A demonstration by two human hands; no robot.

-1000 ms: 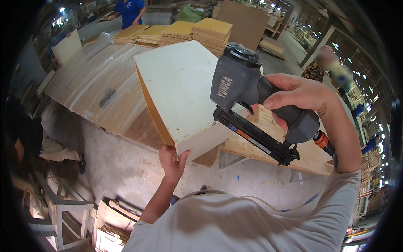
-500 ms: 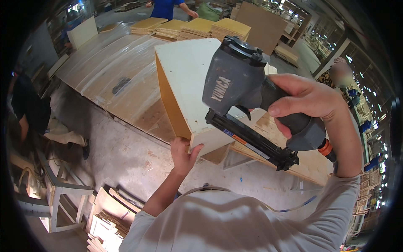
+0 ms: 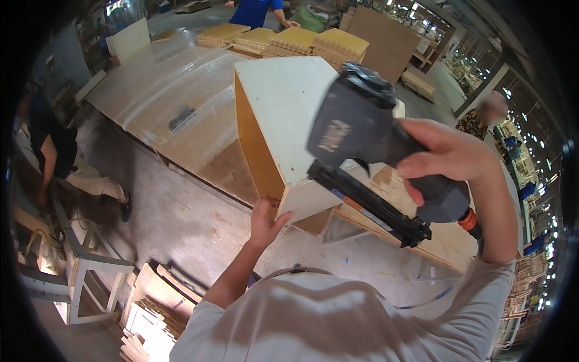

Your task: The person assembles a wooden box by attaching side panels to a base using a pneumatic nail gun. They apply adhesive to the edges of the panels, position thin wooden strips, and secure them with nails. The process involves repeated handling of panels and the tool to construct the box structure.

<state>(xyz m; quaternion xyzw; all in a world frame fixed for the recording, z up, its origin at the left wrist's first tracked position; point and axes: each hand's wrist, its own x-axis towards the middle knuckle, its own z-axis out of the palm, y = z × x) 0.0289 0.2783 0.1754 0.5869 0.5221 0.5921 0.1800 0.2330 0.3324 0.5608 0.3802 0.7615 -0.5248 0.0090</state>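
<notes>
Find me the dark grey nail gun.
In the head view, the dark grey nail gun is right of centre, in the right grip, partly covering the white angular box.

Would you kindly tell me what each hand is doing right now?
Left hand: closed on the near edge of the white box.
Right hand: closed around the handle of the dark grey nail gun.

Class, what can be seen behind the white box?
Beyond the white box are stacks of yellow boards and, farther back, a large brown board. The box and nail gun cover whatever lies directly behind them.
</notes>
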